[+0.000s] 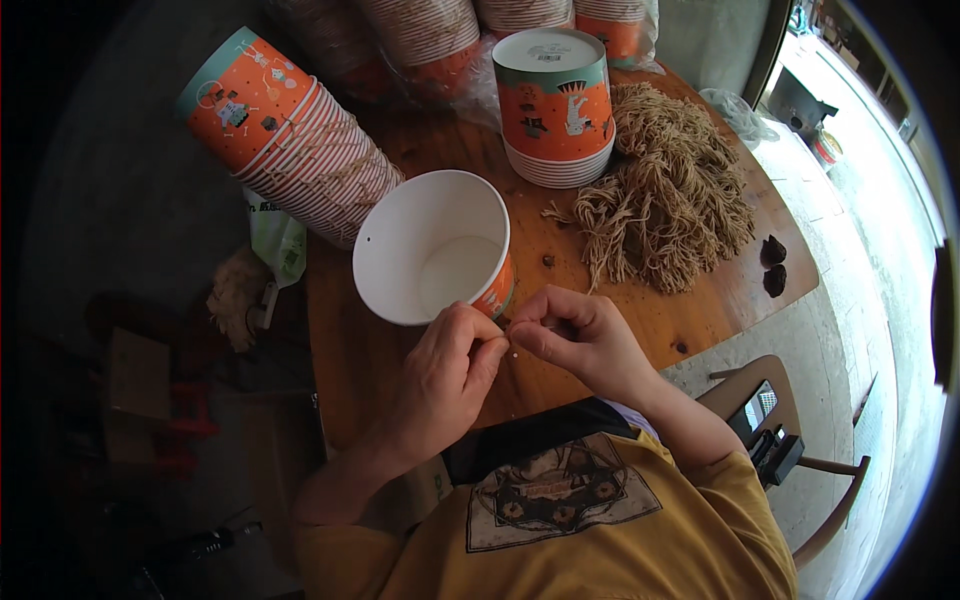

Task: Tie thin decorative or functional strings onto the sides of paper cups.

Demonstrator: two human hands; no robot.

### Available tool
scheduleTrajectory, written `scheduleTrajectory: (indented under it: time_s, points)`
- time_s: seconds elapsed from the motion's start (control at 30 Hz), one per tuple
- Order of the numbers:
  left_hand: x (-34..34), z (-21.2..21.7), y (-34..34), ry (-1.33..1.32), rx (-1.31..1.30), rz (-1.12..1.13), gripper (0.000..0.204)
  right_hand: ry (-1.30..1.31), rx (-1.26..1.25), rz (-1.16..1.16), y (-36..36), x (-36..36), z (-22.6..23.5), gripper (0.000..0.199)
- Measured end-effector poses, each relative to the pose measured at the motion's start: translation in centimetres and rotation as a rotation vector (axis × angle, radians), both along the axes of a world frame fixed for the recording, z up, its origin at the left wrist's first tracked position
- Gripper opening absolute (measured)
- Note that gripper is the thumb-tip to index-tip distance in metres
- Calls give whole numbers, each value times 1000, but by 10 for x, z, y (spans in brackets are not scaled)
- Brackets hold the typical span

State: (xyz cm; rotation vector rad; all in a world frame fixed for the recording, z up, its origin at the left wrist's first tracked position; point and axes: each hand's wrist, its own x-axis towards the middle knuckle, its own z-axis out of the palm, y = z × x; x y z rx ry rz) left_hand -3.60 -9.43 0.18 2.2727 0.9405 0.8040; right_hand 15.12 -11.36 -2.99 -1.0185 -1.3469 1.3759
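Observation:
My left hand (pixel 445 372) and my right hand (pixel 582 338) meet fingertip to fingertip over the near part of the table. Both are closed in a pinch; what they hold, if anything, is too small to make out. Just beyond my left hand, a paper bucket (pixel 400 225) lies tilted, its white inside facing me and a small dark hole near its rim. Orange printing shows on its outer side. To the right of it is a heap of tan cords (pixel 670 190). Loose cord ends trail from the heap toward the bucket.
A leaning stack of orange buckets (pixel 250 100), draped with cords, is at left. An upside-down bucket stack (pixel 555 110) stands behind; plastic-wrapped stacks (pixel 425 30) line the back. Two dark objects (pixel 774 280) lie on the wooden table (pixel 640 325). A chair (pixel 770 390) stands right.

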Motion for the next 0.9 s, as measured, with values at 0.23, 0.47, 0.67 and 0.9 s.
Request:
scheduleTrajectory:
  time_s: [0.23,0.47,0.67,0.9]
  points:
    - [0,-3,12,19,145,14,24,86,0,-46,3,-1,-10,10]
    - [1,3,58,226,-100,147,33,42,90,-384,29,-14,-29,10]
    - [-6,26,63,100,-370,83,27,138,238,-413,47,-27,-41,10]
    - [-10,38,56,-143,-651,33,32,217,268,-404,52,-39,-25,9]
